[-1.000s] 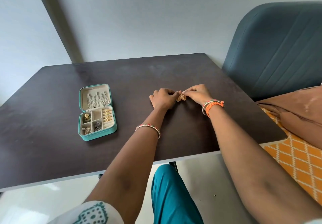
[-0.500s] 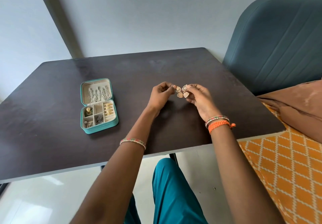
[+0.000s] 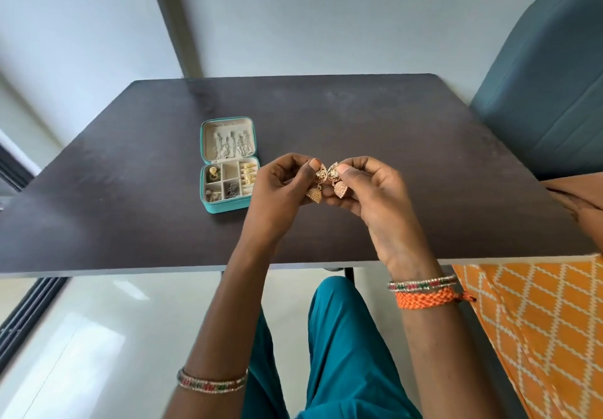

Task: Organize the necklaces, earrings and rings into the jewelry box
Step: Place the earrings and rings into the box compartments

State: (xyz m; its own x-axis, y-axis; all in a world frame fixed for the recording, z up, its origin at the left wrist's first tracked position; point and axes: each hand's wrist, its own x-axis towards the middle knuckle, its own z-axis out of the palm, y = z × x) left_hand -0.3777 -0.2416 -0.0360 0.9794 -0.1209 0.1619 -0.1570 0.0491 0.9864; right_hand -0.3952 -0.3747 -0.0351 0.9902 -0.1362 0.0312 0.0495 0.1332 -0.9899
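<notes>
Above the middle of the dark table (image 3: 408, 157), my left hand (image 3: 277, 193) pinches one gold dangling earring (image 3: 316, 190) and my right hand (image 3: 368, 190) pinches its twin earring (image 3: 339, 185). Both earrings hang side by side between the thumbs, close together. A teal jewelry box (image 3: 228, 207) lies open on the table just left of my left hand. Its lid holds silvery chains, and its compartments hold gold rings on the right and small dark and gold pieces on the left. One middle compartment looks bare.
A grey-blue padded chair (image 3: 548, 92) stands at the table's right side. Brown cloth (image 3: 580, 196) and orange patterned fabric (image 3: 538, 320) lie at the right. A wall with a vertical grey strip is behind the table. My teal-clad legs are under the near edge.
Both hands lifted the earrings off the tabletop and drew them toward me, now held up in the air. The camera tilted, so the box appears closer to my left hand.
</notes>
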